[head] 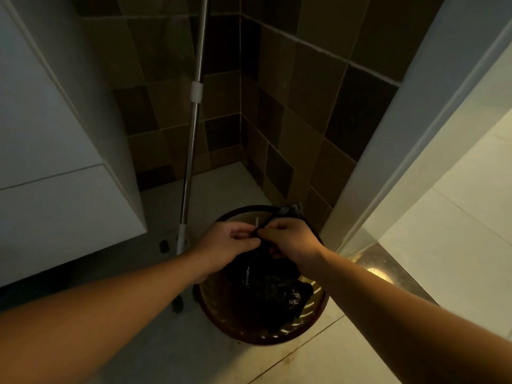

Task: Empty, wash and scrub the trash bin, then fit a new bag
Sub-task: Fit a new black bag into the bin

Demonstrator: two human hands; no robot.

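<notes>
A round brown trash bin [313, 320] with slotted sides stands on the tiled floor in a dim corner. A black plastic bag [274, 292] fills it, and a flap of the bag sticks up at the far rim. My left hand [225, 245] and my right hand [291, 239] meet above the bin's middle. Both pinch the gathered top of the black bag between curled fingers. The bin's far rim is partly hidden behind my hands.
A metal mop handle [191, 151] leans in the corner just left of the bin. A white cabinet [55, 167] overhangs on the left. Dark tiled walls close the corner, and a pale door frame [388, 167] with a metal threshold [382, 261] runs on the right.
</notes>
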